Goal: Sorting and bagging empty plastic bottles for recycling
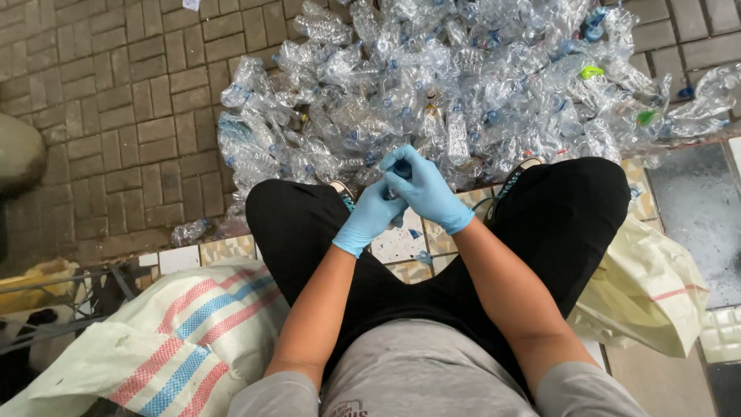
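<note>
We see a heap of crumpled clear plastic bottles (463,85), glossy and creased, spread over grey brick paving (116,116). A woven white sack with red and blue stripes (177,340) lies beside the person's left leg, a cream plastic sack (648,293) by the right. Between the knees, the left hand (370,216) and right hand (424,189), in smooth blue gloves, curl tightly together around a small dark-blue object (402,168). It is almost wholly hidden; we cannot tell its shape.

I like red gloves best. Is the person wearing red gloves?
No, the left hand and right hand both wear light blue gloves, closed together around a small clear bottle.
</note>
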